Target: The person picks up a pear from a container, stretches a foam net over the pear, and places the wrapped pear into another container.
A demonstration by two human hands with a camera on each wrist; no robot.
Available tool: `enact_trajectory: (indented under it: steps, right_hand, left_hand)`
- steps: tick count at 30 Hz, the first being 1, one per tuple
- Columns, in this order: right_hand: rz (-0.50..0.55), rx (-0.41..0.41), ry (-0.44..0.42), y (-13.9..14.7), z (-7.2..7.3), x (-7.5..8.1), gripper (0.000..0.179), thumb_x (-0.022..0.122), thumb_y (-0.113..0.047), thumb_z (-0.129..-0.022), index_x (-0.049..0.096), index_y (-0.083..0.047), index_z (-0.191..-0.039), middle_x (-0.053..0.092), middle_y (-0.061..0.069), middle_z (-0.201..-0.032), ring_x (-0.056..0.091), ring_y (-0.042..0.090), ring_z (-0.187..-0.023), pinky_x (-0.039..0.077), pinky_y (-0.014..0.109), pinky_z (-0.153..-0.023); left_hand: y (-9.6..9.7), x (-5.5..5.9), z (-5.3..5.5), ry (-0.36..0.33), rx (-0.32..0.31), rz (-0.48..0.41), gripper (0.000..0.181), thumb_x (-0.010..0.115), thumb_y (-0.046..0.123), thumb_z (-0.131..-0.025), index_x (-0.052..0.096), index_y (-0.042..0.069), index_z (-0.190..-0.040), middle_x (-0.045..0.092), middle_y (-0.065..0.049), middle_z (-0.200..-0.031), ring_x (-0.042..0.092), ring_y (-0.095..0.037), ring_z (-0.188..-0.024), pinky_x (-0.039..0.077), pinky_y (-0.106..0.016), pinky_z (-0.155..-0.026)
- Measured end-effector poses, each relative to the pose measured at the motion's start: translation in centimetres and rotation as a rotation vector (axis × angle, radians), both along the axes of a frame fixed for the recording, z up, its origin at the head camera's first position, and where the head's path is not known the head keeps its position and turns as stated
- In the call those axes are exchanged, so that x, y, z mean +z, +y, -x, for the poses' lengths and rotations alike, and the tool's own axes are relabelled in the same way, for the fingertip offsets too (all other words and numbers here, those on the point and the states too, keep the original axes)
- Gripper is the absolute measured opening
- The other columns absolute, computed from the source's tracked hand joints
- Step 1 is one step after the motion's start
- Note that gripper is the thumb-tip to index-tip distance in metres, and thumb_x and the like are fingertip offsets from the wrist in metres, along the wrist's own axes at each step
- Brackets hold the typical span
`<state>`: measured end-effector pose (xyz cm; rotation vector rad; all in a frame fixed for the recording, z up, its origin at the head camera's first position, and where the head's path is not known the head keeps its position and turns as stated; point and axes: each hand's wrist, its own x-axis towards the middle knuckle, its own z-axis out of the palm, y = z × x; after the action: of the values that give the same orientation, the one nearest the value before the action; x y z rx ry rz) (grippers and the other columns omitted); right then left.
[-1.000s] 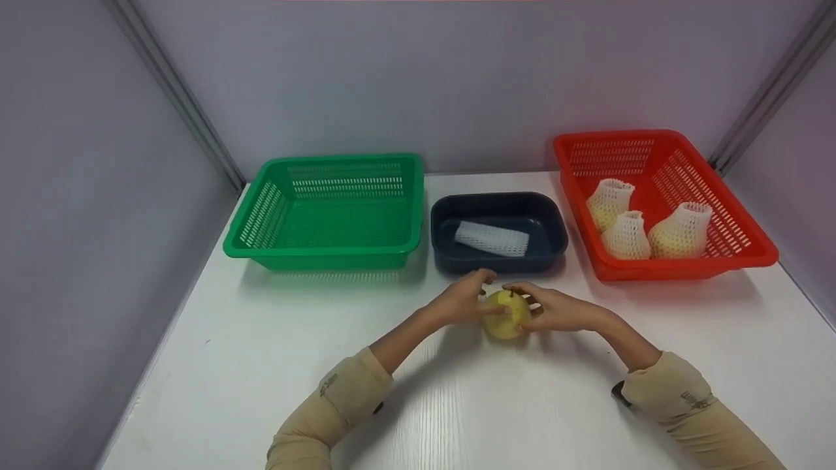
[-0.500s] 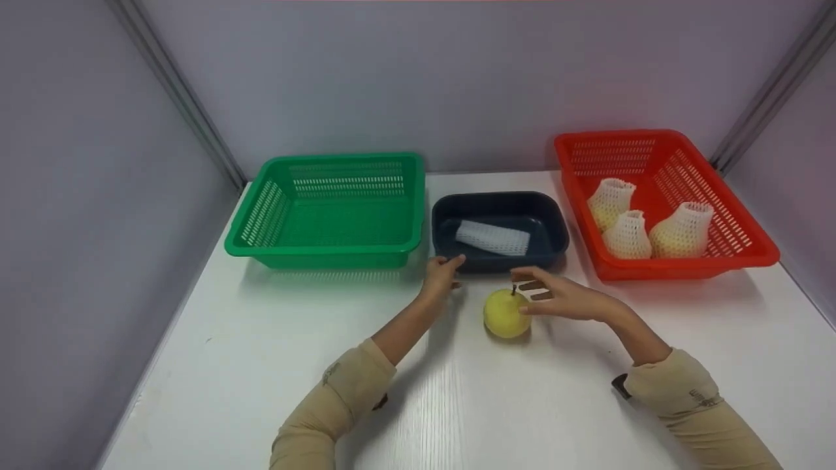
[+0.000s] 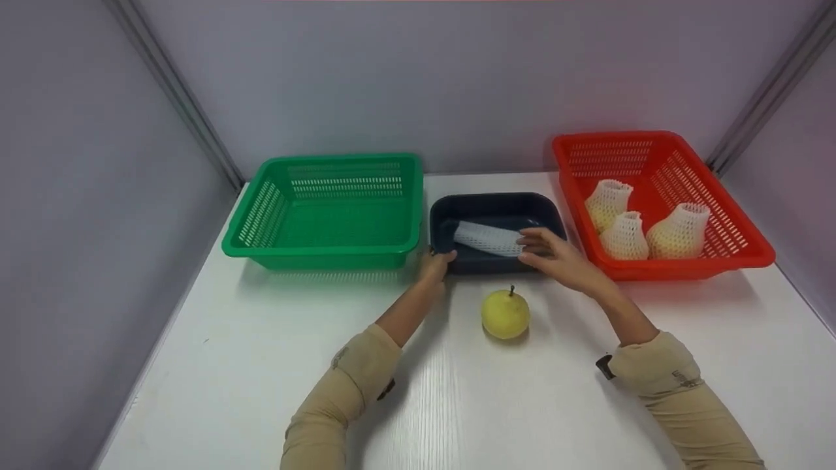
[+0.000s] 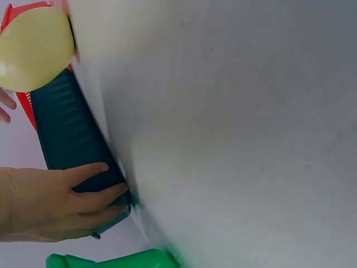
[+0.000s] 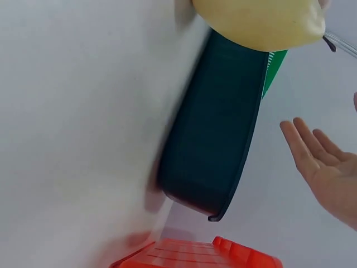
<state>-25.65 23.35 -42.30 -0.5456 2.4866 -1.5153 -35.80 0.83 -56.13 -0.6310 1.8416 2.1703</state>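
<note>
A yellow pear [image 3: 505, 314] with a dark stem stands on the white table, held by neither hand. Behind it is a dark blue tray [image 3: 470, 264] with a flattened white foam net sleeve [image 3: 486, 238] lying inside. My left hand [image 3: 432, 269] touches the outside of the tray's front left corner, its fingers [image 4: 103, 196] fairly straight against the wall. Over the tray's right part is my right hand [image 3: 558, 261], fingers spread and close to the sleeve's right end. In the right wrist view that hand's fingers [image 5: 295, 137] appear extended, with nothing gripped.
To the left stands a green basket [image 3: 323, 251]. A red basket [image 3: 686, 264] at the right holds several pears in net sleeves, among them a wrapped pear [image 3: 679, 232]. Grey panels [image 3: 418, 85] rise behind the table [image 3: 496, 405].
Both hands have come off the pear, which stays in place. My left hand has gone left to the tray's corner; my right hand has moved up and over the tray.
</note>
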Motion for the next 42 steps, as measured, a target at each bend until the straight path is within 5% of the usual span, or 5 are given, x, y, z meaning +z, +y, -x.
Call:
enact_trajectory:
  steps: [10,27,30,37,42]
  right_hand:
    - [-0.112,-0.266,0.116,-1.9,3.9,-0.9,0.053,0.059,-0.018,-0.091,0.034,0.001,-0.134,0.046,0.021,-0.129,0.043,0.033,-0.117,0.038,0.046,-0.094]
    - [-0.562,-0.160,0.026,-1.8,8.8,-4.2,0.050,0.060,-0.011,-0.086,0.044,0.008,-0.130,0.043,0.029,-0.129,0.041,0.039,-0.115,0.030,0.050,-0.098]
    - [-0.558,-0.144,0.006,-1.7,9.1,-4.4,0.048,0.063,-0.009,-0.084,0.048,0.009,-0.125,0.050,0.028,-0.120,0.046,0.037,-0.108,0.035,0.048,-0.094]
    - [-0.512,-0.205,0.023,-1.4,9.4,-4.6,0.026,0.062,-0.003,-0.079,0.061,0.010,-0.102,0.058,0.016,-0.086,0.051,0.027,-0.078,0.044,0.037,-0.072]
    - [-0.409,-0.257,0.057,-1.2,9.2,-4.5,0.023,0.058,-0.002,-0.083,0.059,0.009,-0.103,0.059,0.022,-0.095,0.053,0.031,-0.085,0.046,0.042,-0.079]
  left_hand:
    - [-0.1,1.3,-1.6,0.051,0.019,-0.044,0.080,0.072,0.017,-0.080,0.025,0.011,-0.145,0.030,-0.011,-0.144,0.028,-0.026,-0.130,0.033,-0.037,-0.099]
    - [-0.5,11.4,-8.2,0.028,0.002,-0.102,0.066,0.053,0.002,-0.091,0.015,0.001,-0.145,0.021,-0.017,-0.147,0.022,-0.029,-0.133,0.023,-0.039,-0.104]
    - [-0.3,10.2,-7.5,0.016,-0.006,-0.092,0.071,0.056,0.005,-0.090,0.011,0.003,-0.146,0.017,-0.016,-0.149,0.020,-0.029,-0.133,0.023,-0.041,-0.104]
    - [0.0,-6.6,3.6,0.053,0.001,-0.059,0.097,0.078,0.028,-0.073,0.016,0.017,-0.148,0.026,-0.009,-0.146,0.029,-0.026,-0.129,0.032,-0.045,-0.098]
    - [0.2,-3.9,1.6,0.053,0.011,-0.042,0.088,0.073,0.020,-0.079,0.016,0.014,-0.147,0.026,-0.012,-0.146,0.029,-0.027,-0.130,0.032,-0.043,-0.098]
